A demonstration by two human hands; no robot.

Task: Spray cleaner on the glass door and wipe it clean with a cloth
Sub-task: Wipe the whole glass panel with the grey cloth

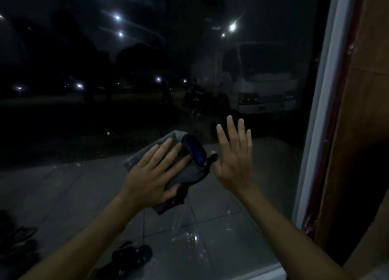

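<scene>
1. The glass door (147, 69) fills most of the view. It is dark, with points of light and faint streaks across its upper part.
2. The grey cloth (189, 172) lies flat against the pane in its lower middle, well in from the white door frame (322, 103) on the right edge.
3. The left hand (151, 174) presses on the cloth. Its fingers are straight and spread over the fabric, and its thumb is at the cloth's lower edge.
4. The right hand (233, 164) is raised just beside the cloth, toward the frame. Its palm faces the glass, its fingers are straight and fanned, and it holds nothing. Whether it touches the pane cannot be told.
5. The two hands are apart. Between them, at the cloth's upper right corner, sits a glossy dark blue oval object (194, 152) with a black strap (182, 192) hanging below it. What it is, and whether it is a reflection, cannot be told.
6. Beyond the glass, a white truck (267, 84) stands toward the upper right.
7. Grey floor tiles (221, 212) show behind the lower part of the pane, and a pair of dark sandals (131, 256) lies near its bottom edge.
8. A brown panel (370, 90) runs along the far right, outside the frame.
</scene>
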